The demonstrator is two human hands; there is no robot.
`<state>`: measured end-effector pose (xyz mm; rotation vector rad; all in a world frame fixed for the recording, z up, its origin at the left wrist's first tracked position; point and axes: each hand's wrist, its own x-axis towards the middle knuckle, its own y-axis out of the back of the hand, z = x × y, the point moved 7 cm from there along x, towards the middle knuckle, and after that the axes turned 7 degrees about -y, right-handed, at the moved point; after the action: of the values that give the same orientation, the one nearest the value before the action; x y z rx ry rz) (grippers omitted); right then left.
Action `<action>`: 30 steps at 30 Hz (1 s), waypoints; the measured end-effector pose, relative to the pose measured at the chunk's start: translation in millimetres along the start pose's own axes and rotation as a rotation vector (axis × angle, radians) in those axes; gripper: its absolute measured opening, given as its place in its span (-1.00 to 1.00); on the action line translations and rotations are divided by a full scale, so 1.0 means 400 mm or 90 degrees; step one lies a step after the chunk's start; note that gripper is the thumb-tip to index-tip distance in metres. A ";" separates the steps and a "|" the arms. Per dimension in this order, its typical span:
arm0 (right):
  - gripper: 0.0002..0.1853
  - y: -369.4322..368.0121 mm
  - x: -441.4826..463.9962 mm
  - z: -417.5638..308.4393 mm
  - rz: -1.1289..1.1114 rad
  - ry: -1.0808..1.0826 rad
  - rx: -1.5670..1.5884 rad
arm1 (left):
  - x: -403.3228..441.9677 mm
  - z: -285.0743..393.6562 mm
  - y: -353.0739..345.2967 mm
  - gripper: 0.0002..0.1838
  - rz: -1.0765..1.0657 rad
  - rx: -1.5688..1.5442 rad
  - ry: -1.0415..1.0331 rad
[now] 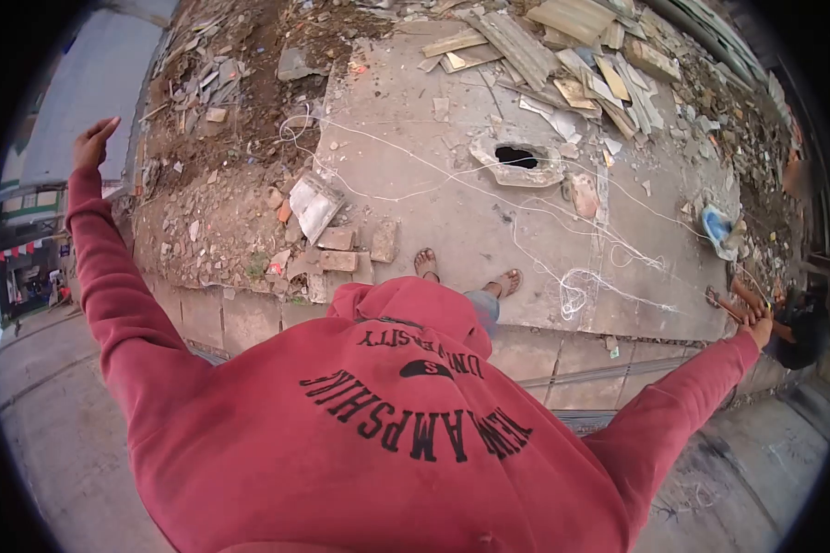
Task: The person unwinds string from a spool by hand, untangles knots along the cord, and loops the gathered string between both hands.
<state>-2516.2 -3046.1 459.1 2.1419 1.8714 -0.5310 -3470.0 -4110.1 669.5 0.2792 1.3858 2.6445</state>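
My left hand (95,145) is raised far out to the left, its fingers loosely extended, with nothing visible in them. Stretched out to the right, my right hand (758,328) has its fingers closed; whatever is in them is too small to make out. It is close to another person's bare legs (752,300) at the right edge. White string (576,288) lies tangled on the concrete slab (406,166) in front of my sandalled feet (510,280). Loose lengths of it run across the slab and past a hole (516,157) with a rough concrete rim.
Broken boards and sheets (516,51) are heaped at the back. Rubble and soil (212,221) border the slab on the left, with loose bricks (338,249) by its near edge. A blue-and-white container (719,229) stands at the right. A paved ledge (581,369) runs below the slab.
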 end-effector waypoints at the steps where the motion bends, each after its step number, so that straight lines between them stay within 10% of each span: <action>1: -0.78 -0.025 -0.083 -0.043 -0.014 0.036 0.013 | 0.035 -0.037 -0.005 -0.70 0.043 0.011 0.010; 7: -0.65 -0.612 -0.789 -0.149 -0.517 0.164 -0.212 | -0.216 0.701 -0.709 -0.54 -0.256 -0.249 -0.346; 11: -0.72 -0.786 -1.067 -0.206 -0.596 0.299 -0.333 | -0.633 1.283 -1.007 -0.31 -0.477 -0.546 -0.657; 16: -0.78 -0.854 -1.254 -0.247 -0.557 0.477 -0.447 | -0.878 1.567 -1.038 0.16 -1.154 -0.555 -0.531; 18: -0.74 -0.799 -1.238 -0.331 -0.404 0.628 -0.420 | -0.861 1.547 -1.101 -0.68 -0.739 -0.553 -0.701; 19: -0.75 -0.789 -1.259 -0.340 -0.426 0.580 -0.409 | -0.851 1.519 -1.098 -0.79 -0.712 -0.605 -0.649; 22: -0.78 -0.769 -1.317 -0.358 -0.332 0.556 -0.198 | -0.814 1.434 -1.153 -0.72 -0.758 -0.525 -0.535; 27: -0.78 -0.750 -1.361 -0.359 -0.278 0.515 -0.105 | -0.888 1.478 -1.163 -0.55 -0.555 -0.521 -0.707; 30: -0.77 -0.790 -1.347 -0.411 -0.550 0.569 -0.099 | -0.899 1.447 -1.217 -0.67 -0.578 -0.523 -0.675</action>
<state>-2869.8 -3415.6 853.7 1.4444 3.1604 0.5608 -2968.1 -3449.6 555.9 0.6057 -0.0032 1.5913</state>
